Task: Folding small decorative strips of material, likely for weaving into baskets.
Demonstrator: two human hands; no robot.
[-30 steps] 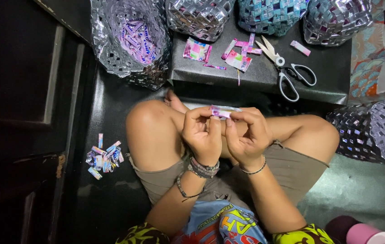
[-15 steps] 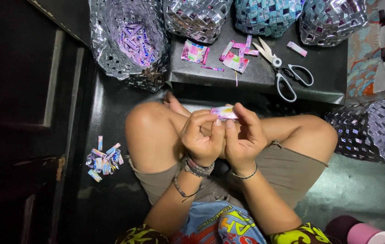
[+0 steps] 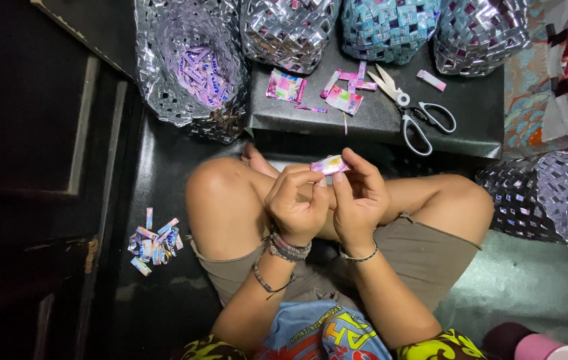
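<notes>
I sit cross-legged on a dark floor. A small pink and white folded wrapper strip (image 3: 330,165) is pinched between the fingertips of both hands above my knees. My left hand (image 3: 297,203), with bead bracelets on the wrist, grips its left end. My right hand (image 3: 359,197) pinches its right end with thumb and forefinger. Just ahead lies a low dark board (image 3: 377,117) with several pink wrapper pieces (image 3: 344,100) and white-handled scissors (image 3: 409,110), shut.
An open woven foil basket (image 3: 194,67) at the upper left holds purple strips. More woven foil baskets (image 3: 390,27) line the far edge and stand at the right (image 3: 550,193). A small heap of folded strips (image 3: 155,241) lies on the floor left of my knee.
Both hands have shifted slightly while working the strip between the fingertips; the strip stays in the same place above my knees.
</notes>
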